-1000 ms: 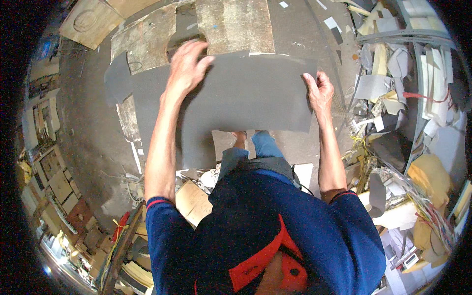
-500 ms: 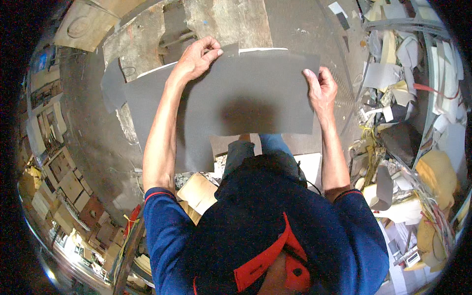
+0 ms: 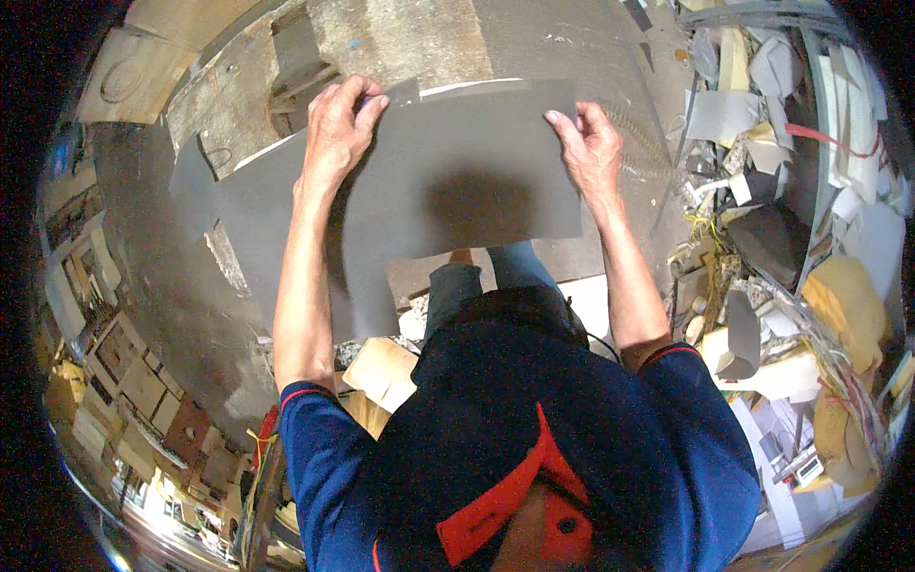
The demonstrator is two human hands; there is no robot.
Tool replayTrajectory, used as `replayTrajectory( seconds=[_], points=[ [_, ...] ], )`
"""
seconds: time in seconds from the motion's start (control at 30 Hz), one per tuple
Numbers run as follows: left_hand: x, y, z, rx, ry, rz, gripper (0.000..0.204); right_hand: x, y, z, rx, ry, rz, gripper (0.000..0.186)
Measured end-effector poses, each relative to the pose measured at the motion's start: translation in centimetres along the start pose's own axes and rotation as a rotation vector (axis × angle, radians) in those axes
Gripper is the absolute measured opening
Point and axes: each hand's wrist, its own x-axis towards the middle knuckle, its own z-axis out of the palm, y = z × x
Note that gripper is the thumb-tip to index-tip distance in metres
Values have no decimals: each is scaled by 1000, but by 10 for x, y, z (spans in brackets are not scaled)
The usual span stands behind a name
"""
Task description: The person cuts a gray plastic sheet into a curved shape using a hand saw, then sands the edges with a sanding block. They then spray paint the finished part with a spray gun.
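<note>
A wide dark grey sheet (image 3: 448,143) spans the space in front of my body, with a rounded shadow near its front edge. My left hand (image 3: 341,129) is closed at the sheet's far edge, thumb against curled fingers. At the right end, my right hand (image 3: 591,153) pinches the edge, with its thumb on top and the other fingers partly hidden. Grey material also hangs down beside my left forearm; whether it belongs to the same sheet I cannot tell. A thin white strip (image 3: 467,86) shows along the far edge.
Beyond the sheet lies a worn, pale-patched surface (image 3: 410,38). Scraps of paper, foam and card crowd the right side, including a yellow foam piece (image 3: 843,305). Many wooden blocks (image 3: 124,348) line the left. A pale wooden piece (image 3: 381,370) lies near my left elbow.
In the view, both hands and the grey sheet have shifted left, and the surroundings have shifted left too. My grip on the sheet looks the same.
</note>
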Motion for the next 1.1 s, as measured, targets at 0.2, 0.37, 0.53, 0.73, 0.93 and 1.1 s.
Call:
replayTrajectory(
  seconds=[0.2, 0.37, 0.53, 0.73, 0.93, 1.1],
  points=[
    [0, -5, 5, 9, -14, 0, 17, 1, 1, 1, -18, 10, -14, 37],
    [-2, -6, 10, 28, 2, -53, 18, 1, 0, 2, -12, 12, 59, 37],
    [-3, -7, 11, 32, 3, -11, 18, 2, 0, 5, 9, 41, 43, 40],
    [-3, -9, 13, 41, -11, -42, 20, 4, -8, 2, 2, -3, 221, 46],
    [-2, -10, 4, 18, 46, -16, 29, 1, -40, -5, -487, 118, -166, 69],
    [-43, -37, -68, -109, 490, -380, 32, -34, -81, 38, -461, -289, -576, 84]
  ],
)
